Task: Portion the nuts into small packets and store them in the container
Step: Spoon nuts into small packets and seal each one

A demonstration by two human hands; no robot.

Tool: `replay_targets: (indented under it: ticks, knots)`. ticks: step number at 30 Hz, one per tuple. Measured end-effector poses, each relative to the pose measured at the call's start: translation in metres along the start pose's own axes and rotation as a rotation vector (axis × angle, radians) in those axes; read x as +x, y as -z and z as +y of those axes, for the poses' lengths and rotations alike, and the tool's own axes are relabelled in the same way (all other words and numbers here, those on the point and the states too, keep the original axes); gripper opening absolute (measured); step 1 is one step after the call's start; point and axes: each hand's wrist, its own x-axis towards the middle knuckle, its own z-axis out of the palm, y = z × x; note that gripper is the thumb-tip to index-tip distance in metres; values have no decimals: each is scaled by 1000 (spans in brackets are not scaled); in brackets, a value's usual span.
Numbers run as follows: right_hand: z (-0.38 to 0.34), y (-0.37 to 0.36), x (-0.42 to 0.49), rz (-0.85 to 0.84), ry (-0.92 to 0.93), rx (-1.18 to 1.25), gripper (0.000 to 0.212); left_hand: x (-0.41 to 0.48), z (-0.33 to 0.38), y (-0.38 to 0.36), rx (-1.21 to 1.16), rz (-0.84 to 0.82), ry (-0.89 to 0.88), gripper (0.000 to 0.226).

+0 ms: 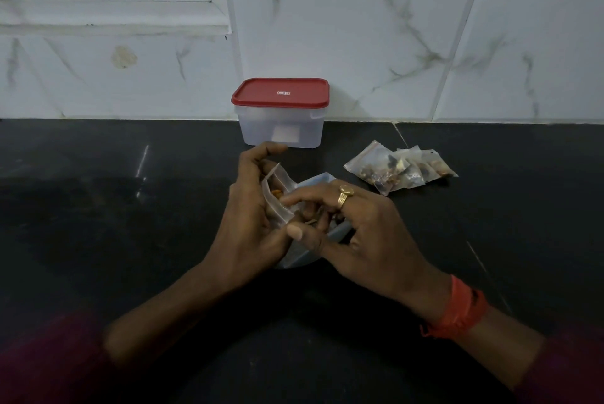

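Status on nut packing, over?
Left hand holds small packet open; right hand at its mouth. Filled packets piled right of hands. Container lid on, nothing blocking.

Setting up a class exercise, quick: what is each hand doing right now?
Left hand: closed, holding the packet.
Right hand: fingers curled at the packet's mouth; what it holds cannot be told.

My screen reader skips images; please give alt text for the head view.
A left hand holds a clear packet of nuts over a blue bowl, right hand at its mouth. Filled packets lie to the right; a closed red-lidded container stands behind.
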Motion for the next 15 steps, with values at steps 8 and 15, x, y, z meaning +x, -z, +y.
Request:
replay_targets:
  ticks: [8,15]
  knots:
    - [6,10,0,109,-40,21,11,-1,-2,1,36,-101,19,88]
    - [11,40,5,223,12,94,8,1,0,9,-290,78,83,49]
